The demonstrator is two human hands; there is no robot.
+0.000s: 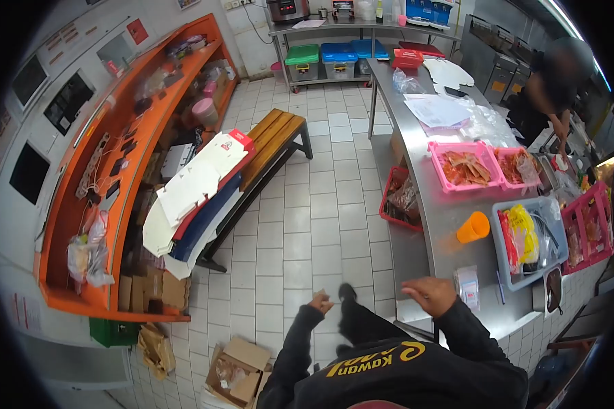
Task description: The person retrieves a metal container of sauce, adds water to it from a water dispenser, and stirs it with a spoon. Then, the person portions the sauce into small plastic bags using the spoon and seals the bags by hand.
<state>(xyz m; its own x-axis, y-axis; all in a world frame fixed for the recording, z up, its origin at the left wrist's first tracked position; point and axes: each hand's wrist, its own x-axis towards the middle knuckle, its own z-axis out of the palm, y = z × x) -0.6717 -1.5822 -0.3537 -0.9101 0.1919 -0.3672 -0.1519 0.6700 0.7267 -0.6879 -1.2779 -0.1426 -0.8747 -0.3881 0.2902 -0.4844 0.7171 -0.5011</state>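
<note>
My left hand (320, 302) is low over the tiled floor, its fingers curled together. A small pale bit shows at the fingertips, too small to name. My right hand (430, 294) hovers by the near left corner of the steel table (450, 235), fingers stretched out and holding nothing that I can see. Right of that hand, a clear plastic packet (467, 288) lies on the table next to a blue pen (501, 288). An orange cup (473, 227) is tipped on its side farther up the table.
Pink baskets (438, 178) of packed food and a blue-grey basket (503, 253) sit on the table. A co-worker (556, 85) stands beyond it. To my left are a wooden bench (269, 146) with flat cartons (208, 170), an orange shelf (131, 204) and a cardboard box (247, 351).
</note>
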